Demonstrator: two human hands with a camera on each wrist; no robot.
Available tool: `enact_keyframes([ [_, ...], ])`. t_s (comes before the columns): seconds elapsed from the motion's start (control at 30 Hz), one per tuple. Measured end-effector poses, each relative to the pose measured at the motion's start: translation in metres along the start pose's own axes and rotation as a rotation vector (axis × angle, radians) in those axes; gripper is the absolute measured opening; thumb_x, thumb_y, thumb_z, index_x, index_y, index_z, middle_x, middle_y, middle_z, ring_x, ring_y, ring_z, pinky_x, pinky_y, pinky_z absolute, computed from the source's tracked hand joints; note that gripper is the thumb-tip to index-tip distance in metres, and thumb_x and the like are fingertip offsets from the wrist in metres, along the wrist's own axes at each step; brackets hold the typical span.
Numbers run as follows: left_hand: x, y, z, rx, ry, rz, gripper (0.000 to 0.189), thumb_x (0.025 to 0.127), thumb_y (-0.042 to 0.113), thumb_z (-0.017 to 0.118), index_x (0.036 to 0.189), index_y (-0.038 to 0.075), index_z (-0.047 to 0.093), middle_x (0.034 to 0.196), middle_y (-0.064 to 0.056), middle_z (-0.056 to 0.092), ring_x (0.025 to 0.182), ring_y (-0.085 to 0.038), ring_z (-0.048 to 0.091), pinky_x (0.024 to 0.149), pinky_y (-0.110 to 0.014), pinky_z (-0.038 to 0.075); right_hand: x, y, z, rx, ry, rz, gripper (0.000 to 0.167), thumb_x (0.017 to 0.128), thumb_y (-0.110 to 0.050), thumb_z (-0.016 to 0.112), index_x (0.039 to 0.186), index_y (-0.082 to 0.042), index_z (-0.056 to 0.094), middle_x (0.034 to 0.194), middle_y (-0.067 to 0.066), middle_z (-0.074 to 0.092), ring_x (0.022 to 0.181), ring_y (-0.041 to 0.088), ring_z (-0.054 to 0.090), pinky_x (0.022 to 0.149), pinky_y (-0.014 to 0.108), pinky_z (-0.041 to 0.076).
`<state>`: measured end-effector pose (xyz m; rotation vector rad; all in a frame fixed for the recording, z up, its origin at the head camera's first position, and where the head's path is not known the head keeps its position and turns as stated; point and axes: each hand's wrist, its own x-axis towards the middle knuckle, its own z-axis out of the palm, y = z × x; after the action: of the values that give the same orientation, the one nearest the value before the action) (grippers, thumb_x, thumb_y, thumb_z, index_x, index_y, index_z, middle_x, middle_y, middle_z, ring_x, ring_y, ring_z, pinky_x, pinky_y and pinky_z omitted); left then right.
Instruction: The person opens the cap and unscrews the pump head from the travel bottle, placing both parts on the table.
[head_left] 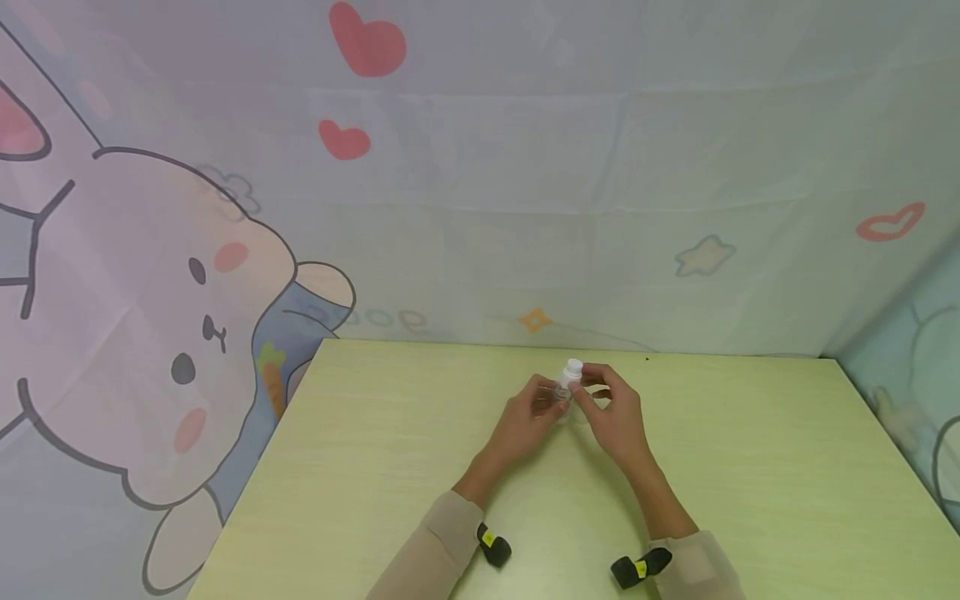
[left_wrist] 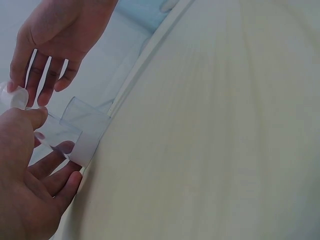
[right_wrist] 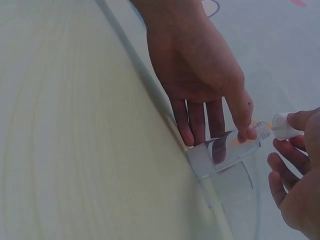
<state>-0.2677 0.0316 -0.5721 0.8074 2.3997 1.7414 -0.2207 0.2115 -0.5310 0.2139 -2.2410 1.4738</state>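
On the table [head_left: 450, 433], a clear bottle [right_wrist: 234, 149] stands upright in the grip of my left hand [head_left: 523, 423], thumb on one side and fingers on the other. My right hand [head_left: 619, 417] pinches a white cap [right_wrist: 285, 127] between thumb and fingers, just above the bottle's mouth. The right wrist view shows the threaded neck [right_wrist: 262, 131] bare, with a small gap to the cap. Close beside the bottle is a second clear, round-walled container [right_wrist: 234, 184], which neither hand grips; the hands partly cover it in the head view.
Behind the table's far edge hangs a printed cloth [head_left: 480, 167] with a rabbit, hearts and stars. Another cloth [head_left: 918, 375] hangs at the right side. Black wrist devices [head_left: 495, 547] sit at both sleeves.
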Motion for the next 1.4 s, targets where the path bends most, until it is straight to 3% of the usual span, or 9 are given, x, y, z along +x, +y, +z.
enact_keyframes([
  [0.47, 0.001, -0.002, 0.001, 0.014, 0.002, -0.018, 0.034, 0.108, 0.038, 0.065, 0.133, 0.017, 0.058, 0.132, -0.012, 0.071, 0.123, -0.026, 0.070, 0.105, -0.031, 0.056, 0.000, 0.005, 0.000, 0.014, -0.001, 0.011, 0.030, 0.103, -0.019, 0.074, 0.128, -0.004, 0.068, 0.113, 0.010, 0.073, 0.107, 0.019, 0.067, 0.087, 0.031, 0.056],
  [0.83, 0.001, -0.004, 0.002, 0.007, 0.002, -0.009, 0.036, 0.108, 0.037, 0.065, 0.134, 0.015, 0.057, 0.133, -0.013, 0.071, 0.124, -0.026, 0.069, 0.105, -0.031, 0.055, 0.000, 0.002, -0.001, 0.025, 0.009, 0.002, 0.027, 0.104, -0.018, 0.073, 0.128, -0.006, 0.069, 0.114, 0.009, 0.075, 0.106, 0.018, 0.066, 0.086, 0.028, 0.054],
  [1.1, 0.001, -0.002, 0.001, 0.004, 0.002, -0.018, 0.035, 0.107, 0.037, 0.066, 0.135, 0.016, 0.058, 0.133, -0.014, 0.071, 0.124, -0.026, 0.069, 0.105, -0.032, 0.055, -0.003, -0.029, -0.004, 0.026, 0.007, 0.012, 0.027, 0.102, -0.003, 0.070, 0.127, 0.006, 0.066, 0.114, 0.022, 0.072, 0.106, 0.032, 0.067, 0.084, 0.029, 0.055],
  [1.23, 0.001, -0.004, 0.002, -0.001, 0.005, -0.016, 0.035, 0.107, 0.037, 0.066, 0.133, 0.016, 0.058, 0.132, -0.013, 0.071, 0.122, -0.026, 0.070, 0.104, -0.031, 0.056, -0.002, -0.016, 0.000, 0.052, 0.012, 0.010, 0.028, 0.102, -0.003, 0.070, 0.128, 0.006, 0.066, 0.114, 0.023, 0.072, 0.107, 0.037, 0.067, 0.083, 0.024, 0.055],
  [1.4, 0.002, -0.005, 0.002, -0.008, 0.007, -0.006, 0.034, 0.107, 0.037, 0.066, 0.133, 0.016, 0.059, 0.132, -0.014, 0.071, 0.122, -0.027, 0.070, 0.104, -0.032, 0.056, -0.001, -0.001, 0.003, 0.071, 0.007, 0.009, 0.029, 0.103, -0.010, 0.071, 0.129, 0.000, 0.066, 0.116, 0.018, 0.072, 0.107, 0.031, 0.068, 0.085, 0.018, 0.055],
])
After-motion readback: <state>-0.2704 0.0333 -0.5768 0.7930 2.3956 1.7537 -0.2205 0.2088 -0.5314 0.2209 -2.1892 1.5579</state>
